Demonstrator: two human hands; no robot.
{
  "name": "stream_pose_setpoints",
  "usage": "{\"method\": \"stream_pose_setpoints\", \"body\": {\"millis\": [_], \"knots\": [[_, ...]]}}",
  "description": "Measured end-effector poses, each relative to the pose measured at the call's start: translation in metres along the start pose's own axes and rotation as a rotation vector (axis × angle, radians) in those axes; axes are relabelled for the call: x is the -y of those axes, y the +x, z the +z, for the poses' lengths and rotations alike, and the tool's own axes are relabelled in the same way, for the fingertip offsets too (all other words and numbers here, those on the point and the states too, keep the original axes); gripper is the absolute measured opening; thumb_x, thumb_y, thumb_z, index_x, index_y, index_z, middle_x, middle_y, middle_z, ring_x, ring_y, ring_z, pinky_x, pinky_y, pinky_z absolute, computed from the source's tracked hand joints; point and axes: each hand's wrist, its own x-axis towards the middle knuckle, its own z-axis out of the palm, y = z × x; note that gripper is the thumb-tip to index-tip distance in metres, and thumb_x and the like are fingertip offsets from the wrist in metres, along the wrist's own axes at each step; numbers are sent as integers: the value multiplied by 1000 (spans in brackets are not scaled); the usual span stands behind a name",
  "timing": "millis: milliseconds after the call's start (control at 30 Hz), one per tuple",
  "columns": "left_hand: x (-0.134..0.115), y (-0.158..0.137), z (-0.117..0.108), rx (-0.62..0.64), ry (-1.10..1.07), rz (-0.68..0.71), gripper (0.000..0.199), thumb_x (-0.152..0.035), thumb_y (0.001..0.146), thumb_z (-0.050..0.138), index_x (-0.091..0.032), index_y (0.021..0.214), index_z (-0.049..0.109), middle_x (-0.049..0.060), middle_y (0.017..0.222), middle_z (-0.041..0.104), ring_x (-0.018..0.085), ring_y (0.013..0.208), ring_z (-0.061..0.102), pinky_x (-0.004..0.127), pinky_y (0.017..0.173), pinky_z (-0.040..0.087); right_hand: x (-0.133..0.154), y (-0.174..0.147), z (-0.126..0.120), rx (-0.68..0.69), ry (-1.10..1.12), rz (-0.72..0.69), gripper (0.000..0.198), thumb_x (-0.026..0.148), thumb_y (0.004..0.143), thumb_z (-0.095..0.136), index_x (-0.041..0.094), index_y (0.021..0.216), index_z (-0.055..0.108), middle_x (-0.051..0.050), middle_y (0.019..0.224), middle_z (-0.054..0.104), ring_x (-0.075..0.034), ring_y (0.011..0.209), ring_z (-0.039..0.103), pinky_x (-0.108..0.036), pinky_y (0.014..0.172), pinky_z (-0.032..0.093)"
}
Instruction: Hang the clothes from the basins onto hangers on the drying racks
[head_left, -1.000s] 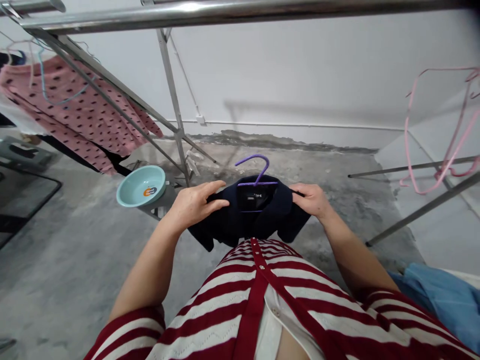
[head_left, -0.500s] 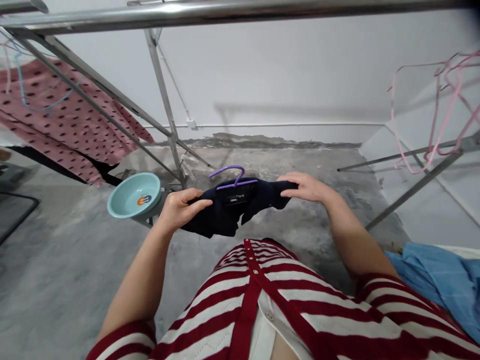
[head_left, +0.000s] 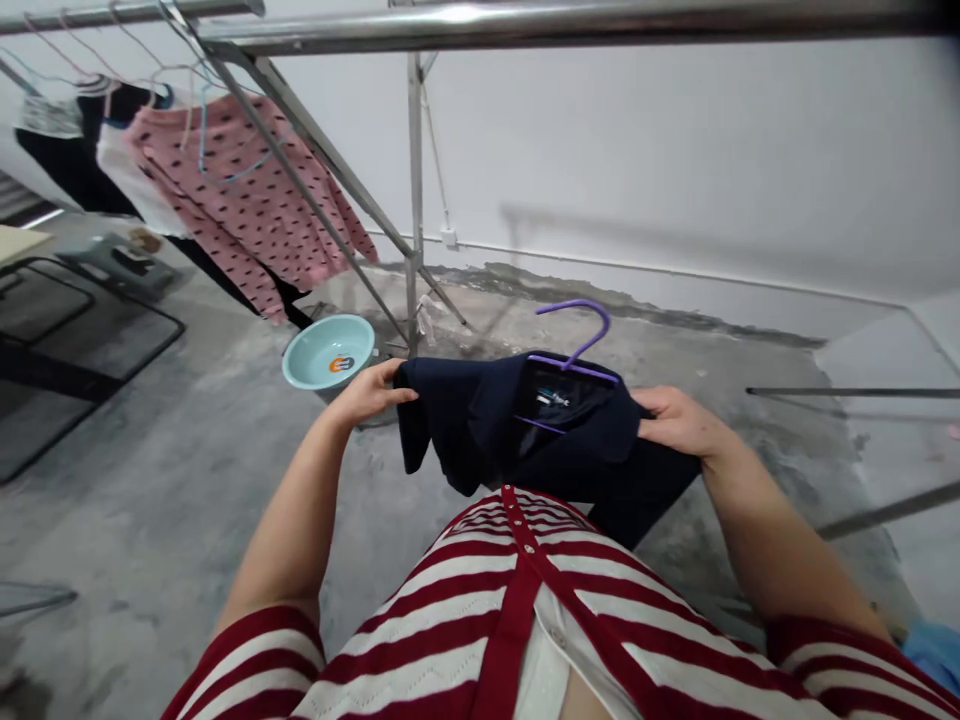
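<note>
A dark navy jacket [head_left: 480, 410] hangs in front of my waist on a purple hanger [head_left: 589, 350]. The hanger's hook rises above the collar, and its bar shows at the neck opening beside a label. My left hand [head_left: 373, 393] is closed on the jacket at one sleeve, thumb in front. At the opposite shoulder my right hand [head_left: 679, 422] is closed on the cloth, with the fingertips partly hidden behind it.
A metal clothes rack [head_left: 525, 28] spans the top. At left hang a pink spotted sweater [head_left: 247, 190] and other clothes on hangers. A light-blue basin [head_left: 330, 350] stands beside the rack leg. Blue cloth [head_left: 934, 650] lies at lower right.
My view has swung left. The jacket is spread wider and faces me more, showing its collar and lapels. Both hands still hold it.
</note>
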Motion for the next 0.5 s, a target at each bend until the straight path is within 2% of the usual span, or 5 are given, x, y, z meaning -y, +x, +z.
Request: {"method": "stream_pose_setpoints", "body": {"millis": [67, 133, 267, 433, 500], "knots": [[13, -6, 2, -61, -153, -38, 35, -47, 69, 68, -14, 81, 63, 2, 77, 64, 16, 75, 58, 27, 73, 46, -4, 0, -14, -13, 21, 35, 49, 55, 64, 72, 15, 93, 74, -7, 84, 72, -26, 87, 66, -32, 78, 52], [18, -8, 9, -192, -224, -58, 34, -48, 73, 62, -14, 72, 61, 0, 68, 60, 13, 66, 53, 25, 67, 43, -9, 2, -25, -34, 26, 51, 46, 54, 63, 74, 17, 90, 74, -7, 80, 72, -26, 87, 67, -33, 78, 53], [22, 3, 23, -395, -253, -134, 36, -51, 72, 58, -15, 75, 60, -1, 67, 59, 12, 65, 51, 24, 66, 41, -14, 9, -36, -10, 26, 38, 43, 52, 62, 75, 19, 91, 74, -6, 75, 72, -27, 86, 67, -35, 78, 54], [48, 15, 41, -529, -201, -257, 34, -45, 66, 60, -15, 83, 60, 2, 81, 64, 15, 81, 55, 26, 76, 41, -13, 27, -26, -53, 23, 16, 40, 49, 64, 75, 20, 91, 74, -5, 84, 73, -24, 82, 67, -34, 77, 53], [60, 10, 56, -552, -196, -344, 33, -43, 66, 58, -15, 85, 59, 2, 78, 63, 15, 78, 55, 27, 75, 41, -13, 39, -15, -99, 93, 13, 38, 48, 66, 73, 19, 90, 73, -4, 85, 72, -22, 81, 67, -33, 77, 53]]}}
